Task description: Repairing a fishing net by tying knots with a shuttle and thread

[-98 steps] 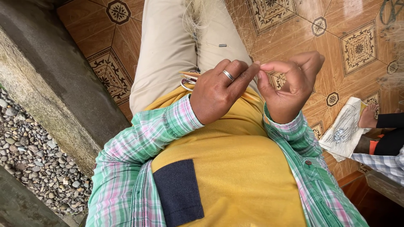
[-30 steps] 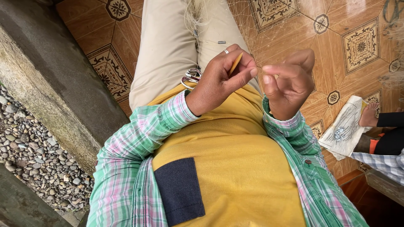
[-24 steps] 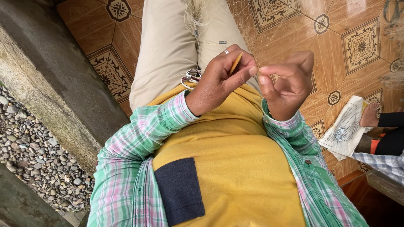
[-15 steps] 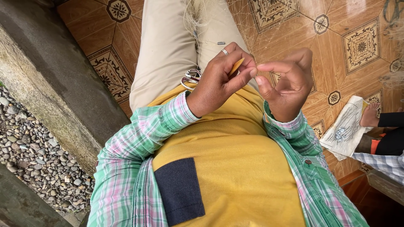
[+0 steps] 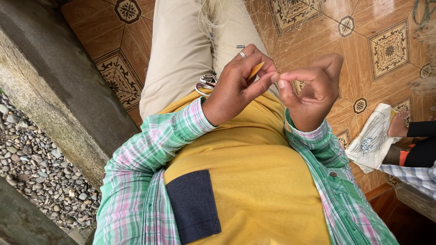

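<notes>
A slim yellow-orange netting needle (image 5: 255, 71) sits pinched in the left hand (image 5: 236, 88), its long axis slanting up and toward the right hand (image 5: 313, 93). The left hand's fingers are curled shut on it above the lap. The right hand's thumb and forefinger are pressed together just beside the needle's tip, apparently on fine thread, too thin to confirm. Pale netting (image 5: 218, 18) drapes the beige trousers (image 5: 181, 50); metal scissors (image 5: 206, 84) lie behind the left hand

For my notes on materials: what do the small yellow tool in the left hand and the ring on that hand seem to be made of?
The yellow tool in the left hand looks like smooth plastic or perhaps bamboo; only its matte amber tip shows. The ring seems metal, silvery and shiny.
</notes>
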